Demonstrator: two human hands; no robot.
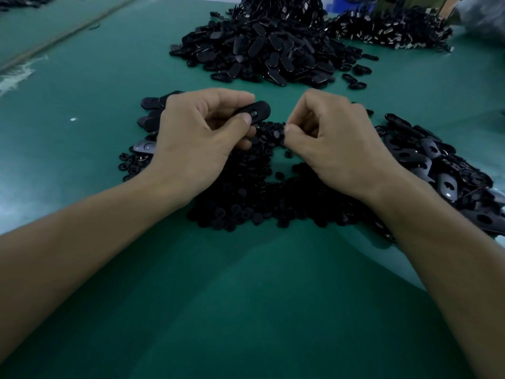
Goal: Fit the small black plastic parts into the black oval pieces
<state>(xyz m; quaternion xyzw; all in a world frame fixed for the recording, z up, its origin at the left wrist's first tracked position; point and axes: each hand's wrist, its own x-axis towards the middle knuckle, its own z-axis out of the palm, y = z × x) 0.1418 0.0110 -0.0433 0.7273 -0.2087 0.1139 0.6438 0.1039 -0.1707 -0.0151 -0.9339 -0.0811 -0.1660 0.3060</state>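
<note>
I have the left hand [202, 135] pinching one black oval piece [255, 112] above the pile of small black parts [246, 192] on the table [246, 296]. My right hand [333, 143] has its fingers closed, probably on a small part, but I cannot see it. Next I'd seat that part in the oval's opening. Far heaps blur together.

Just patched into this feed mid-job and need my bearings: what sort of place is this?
Most likely a factory hand-assembly bench. A green work mat carries big heaps of identical black oval pieces and a spread of small black plastic parts, and the left hand holds one oval piece.
</note>
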